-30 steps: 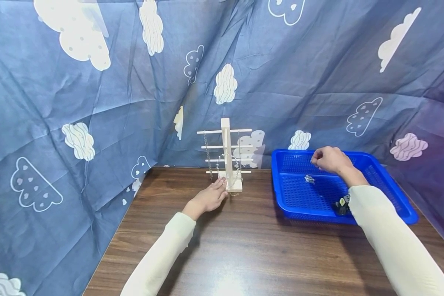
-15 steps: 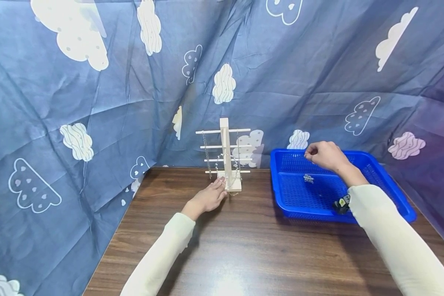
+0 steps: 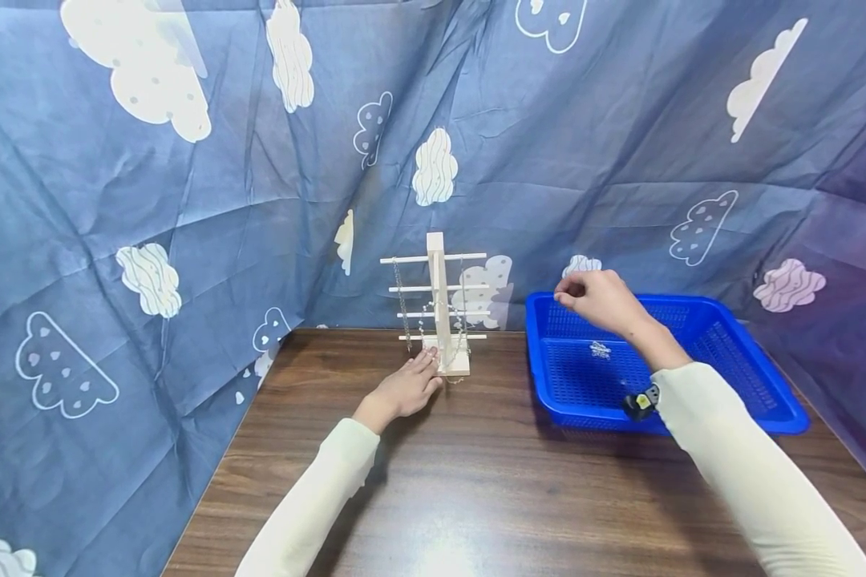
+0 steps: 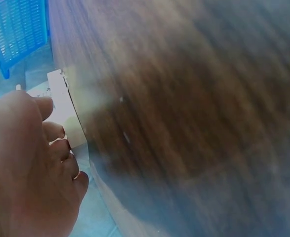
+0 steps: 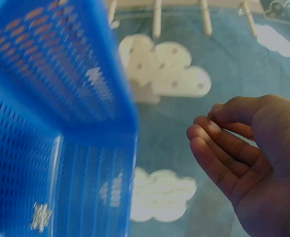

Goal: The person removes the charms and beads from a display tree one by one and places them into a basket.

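Note:
My left hand [image 3: 407, 387] rests its extended fingers on the base of a wooden jewelry stand [image 3: 436, 288]. In the left wrist view, the fingers [image 4: 61, 148] lie along the pale base [image 4: 63, 101]. Thin chains [image 3: 402, 300] hang from the stand's rods, and a beaded strand [image 3: 459, 316] hangs lower down. My right hand [image 3: 602, 303] is raised over the far left part of a blue basket [image 3: 536, 365], thumb and fingertips brought together. No object shows between those fingers [image 5: 209, 143] in the right wrist view. A small silvery piece of jewelry [image 3: 600, 350] lies inside the basket.
Both stand and basket are on a brown wooden table [image 3: 462, 481]. Behind them hangs a blue cloth [image 3: 260, 160] with cloud prints. A thin gold-coloured chain [image 3: 456, 380] shows at the front edge of the stand's base. The black wrist device [image 3: 639, 403] hangs below the right sleeve.
My right hand has moved left and slightly up, from over the basket's middle toward its far left corner, fingertips still together. My left hand stays on the stand's base.

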`<action>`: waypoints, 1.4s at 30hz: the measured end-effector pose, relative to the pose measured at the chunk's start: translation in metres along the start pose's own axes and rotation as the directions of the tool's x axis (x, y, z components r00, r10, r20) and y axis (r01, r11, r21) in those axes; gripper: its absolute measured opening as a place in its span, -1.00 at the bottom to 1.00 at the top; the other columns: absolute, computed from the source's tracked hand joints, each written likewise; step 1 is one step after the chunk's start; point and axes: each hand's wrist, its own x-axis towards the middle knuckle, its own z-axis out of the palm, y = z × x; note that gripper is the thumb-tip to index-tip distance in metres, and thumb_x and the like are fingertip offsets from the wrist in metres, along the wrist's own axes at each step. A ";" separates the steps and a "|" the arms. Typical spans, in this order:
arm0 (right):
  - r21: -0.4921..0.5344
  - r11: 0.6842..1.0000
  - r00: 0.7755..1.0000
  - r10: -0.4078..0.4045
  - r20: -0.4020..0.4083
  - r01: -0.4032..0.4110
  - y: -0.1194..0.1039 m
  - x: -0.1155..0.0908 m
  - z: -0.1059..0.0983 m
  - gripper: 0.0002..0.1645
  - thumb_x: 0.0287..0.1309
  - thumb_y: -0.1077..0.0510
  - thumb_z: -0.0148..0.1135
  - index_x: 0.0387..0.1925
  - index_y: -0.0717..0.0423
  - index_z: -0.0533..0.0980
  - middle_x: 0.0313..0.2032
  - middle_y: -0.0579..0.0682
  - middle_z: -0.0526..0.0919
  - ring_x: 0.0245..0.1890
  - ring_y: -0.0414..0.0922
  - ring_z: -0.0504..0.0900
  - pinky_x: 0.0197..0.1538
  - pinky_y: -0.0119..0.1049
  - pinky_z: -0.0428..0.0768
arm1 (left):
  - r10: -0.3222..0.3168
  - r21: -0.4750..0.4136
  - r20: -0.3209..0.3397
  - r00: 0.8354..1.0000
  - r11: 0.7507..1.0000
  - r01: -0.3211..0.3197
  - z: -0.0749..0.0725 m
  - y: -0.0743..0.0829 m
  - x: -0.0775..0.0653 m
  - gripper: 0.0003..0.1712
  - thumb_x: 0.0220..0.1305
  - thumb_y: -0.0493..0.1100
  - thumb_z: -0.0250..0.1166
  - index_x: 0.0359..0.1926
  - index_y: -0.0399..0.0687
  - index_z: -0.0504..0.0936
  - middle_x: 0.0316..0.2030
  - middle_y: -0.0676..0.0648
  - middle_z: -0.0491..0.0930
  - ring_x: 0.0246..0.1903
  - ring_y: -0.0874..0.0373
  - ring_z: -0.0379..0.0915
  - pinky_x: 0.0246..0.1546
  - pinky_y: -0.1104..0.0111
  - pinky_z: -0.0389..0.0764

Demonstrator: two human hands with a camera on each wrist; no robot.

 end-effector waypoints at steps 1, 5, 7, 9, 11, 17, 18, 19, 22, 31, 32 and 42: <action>0.016 1.000 1.000 -0.007 -0.006 0.008 -0.005 0.001 0.001 -0.82 0.45 0.15 0.31 -0.14 0.14 0.76 -0.25 0.07 0.82 -0.22 -0.01 0.73 -0.10 -0.09 0.67 | -0.004 -0.002 0.000 1.000 1.000 0.004 0.000 0.000 0.000 -0.30 0.75 0.04 -0.19 0.66 -0.27 0.14 0.71 -0.20 -0.04 0.72 -0.09 -0.15 0.72 0.03 0.07; 0.074 0.997 0.999 -0.029 -0.028 0.031 -0.023 0.004 0.005 -0.83 0.45 0.16 0.31 -0.14 0.15 0.76 -0.26 0.07 0.83 -0.23 -0.03 0.74 -0.12 -0.18 0.69 | -0.012 0.000 -0.002 1.000 1.000 0.012 0.002 0.000 0.001 -0.29 0.75 0.07 -0.20 0.67 -0.26 0.11 0.71 -0.20 -0.04 0.72 -0.08 -0.15 0.73 0.04 0.06; 0.095 0.995 0.999 -0.040 -0.034 0.043 -0.032 0.006 0.006 -0.83 0.45 0.17 0.31 -0.15 0.15 0.76 -0.27 0.07 0.84 -0.25 -0.04 0.75 -0.13 -0.21 0.69 | -0.011 -0.003 -0.002 1.000 1.000 0.011 0.002 0.000 0.001 -0.29 0.75 0.07 -0.21 0.67 -0.27 0.12 0.71 -0.21 -0.02 0.72 -0.09 -0.14 0.73 0.04 0.07; 0.117 0.992 0.998 -0.046 -0.038 0.051 -0.040 0.009 0.008 -0.84 0.44 0.18 0.31 -0.16 0.15 0.76 -0.28 0.07 0.84 -0.26 -0.06 0.75 -0.15 -0.24 0.68 | -0.011 -0.003 0.000 1.000 1.000 0.011 0.002 0.001 0.000 -0.29 0.75 0.06 -0.21 0.67 -0.27 0.12 0.71 -0.22 -0.02 0.72 -0.09 -0.14 0.73 0.04 0.07; 0.132 0.990 0.998 -0.050 -0.042 0.055 -0.046 0.010 0.009 -0.84 0.43 0.18 0.31 -0.16 0.15 0.76 -0.28 0.06 0.84 -0.27 -0.08 0.75 -0.15 -0.26 0.67 | -0.011 -0.005 0.000 1.000 1.000 0.011 0.001 0.001 0.000 -0.30 0.74 0.04 -0.21 0.67 -0.27 0.13 0.71 -0.22 0.00 0.72 -0.10 -0.13 0.72 0.04 0.08; 0.162 0.984 0.996 -0.072 -0.049 0.079 -0.060 0.014 0.014 -0.84 0.43 0.17 0.33 -0.14 0.14 0.77 -0.30 0.05 0.84 -0.31 -0.11 0.74 -0.19 -0.32 0.66 | 0.001 0.009 0.009 1.000 1.000 -0.001 -0.001 0.002 0.000 -0.31 0.75 0.01 -0.25 0.66 -0.29 0.13 0.71 -0.22 -0.02 0.72 -0.12 -0.14 0.73 0.04 0.06; 0.167 0.982 0.996 -0.076 -0.050 0.083 -0.061 0.015 0.015 -0.84 0.43 0.17 0.33 -0.14 0.13 0.77 -0.30 0.05 0.84 -0.32 -0.11 0.74 -0.20 -0.32 0.66 | 0.002 0.012 0.012 1.000 1.000 -0.003 -0.001 0.002 0.000 -0.32 0.75 0.01 -0.26 0.66 -0.30 0.13 0.71 -0.23 -0.03 0.72 -0.12 -0.15 0.73 0.04 0.06; 0.169 0.982 0.995 -0.081 -0.055 0.089 -0.063 0.015 0.016 -0.85 0.42 0.17 0.34 -0.15 0.13 0.77 -0.30 0.04 0.84 -0.32 -0.11 0.73 -0.20 -0.32 0.66 | 0.003 0.011 0.013 1.000 1.000 -0.003 -0.002 0.002 0.000 -0.32 0.75 0.00 -0.25 0.66 -0.30 0.13 0.71 -0.23 -0.03 0.72 -0.12 -0.14 0.73 0.05 0.06; 0.183 0.978 0.994 -0.089 -0.070 0.100 -0.067 0.017 0.019 -0.86 0.42 0.16 0.36 -0.17 0.13 0.77 -0.30 0.05 0.84 -0.31 -0.10 0.73 -0.20 -0.32 0.65 | 0.002 0.005 0.011 1.000 1.000 -0.002 -0.002 0.003 -0.001 -0.33 0.74 -0.02 -0.23 0.65 -0.31 0.14 0.71 -0.23 -0.02 0.71 -0.12 -0.13 0.73 0.04 0.07; 0.250 0.965 0.996 -0.062 -0.060 0.075 -0.081 0.019 0.033 -0.88 0.41 0.17 0.38 -0.17 0.12 0.77 -0.28 0.04 0.85 -0.25 -0.05 0.74 -0.14 -0.22 0.69 | 0.004 -0.002 0.006 1.000 1.000 -0.004 -0.003 0.003 -0.002 -0.34 0.73 -0.05 -0.20 0.64 -0.32 0.16 0.70 -0.24 -0.01 0.71 -0.11 -0.12 0.72 0.03 0.08; 0.256 0.964 0.996 -0.061 -0.058 0.074 -0.082 0.019 0.034 -0.88 0.41 0.17 0.37 -0.16 0.12 0.77 -0.28 0.04 0.85 -0.25 -0.05 0.75 -0.14 -0.21 0.70 | 0.006 0.000 0.006 1.000 1.000 -0.006 -0.003 0.003 -0.002 -0.34 0.73 -0.05 -0.20 0.64 -0.32 0.16 0.70 -0.24 -0.01 0.71 -0.11 -0.11 0.72 0.03 0.09; 0.275 0.957 0.995 -0.075 -0.060 0.089 -0.102 0.022 0.045 -0.83 0.40 0.15 0.39 -0.10 0.14 0.77 -0.22 0.08 0.86 -0.23 -0.01 0.81 -0.07 -0.11 0.77 | 0.016 -0.001 0.004 1.000 1.000 -0.016 -0.004 0.000 -0.001 -0.35 0.73 -0.05 -0.21 0.63 -0.31 0.20 0.70 -0.23 0.01 0.70 -0.13 -0.07 0.72 0.03 0.09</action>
